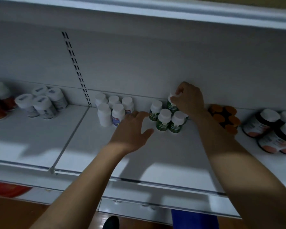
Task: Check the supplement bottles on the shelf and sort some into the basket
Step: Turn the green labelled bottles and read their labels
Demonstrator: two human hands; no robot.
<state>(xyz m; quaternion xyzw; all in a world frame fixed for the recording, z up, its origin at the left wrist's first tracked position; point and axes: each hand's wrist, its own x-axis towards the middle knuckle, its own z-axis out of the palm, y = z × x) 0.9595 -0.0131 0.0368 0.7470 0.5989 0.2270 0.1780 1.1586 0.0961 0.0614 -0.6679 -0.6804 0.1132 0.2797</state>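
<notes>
On the white shelf stands a cluster of green-labelled bottles with white caps. My right hand reaches to the back of that cluster and grips the white cap of the rearmost green bottle, which sits higher than the others. My left hand hovers open, fingers spread, just left of the green bottles and in front of a group of white bottles. No basket is visible.
More bottles line the shelf: grey-labelled ones and red ones at left, orange-capped ones and dark bottles with white caps at right. A slotted upright divides the back panel. Another shelf overhangs above.
</notes>
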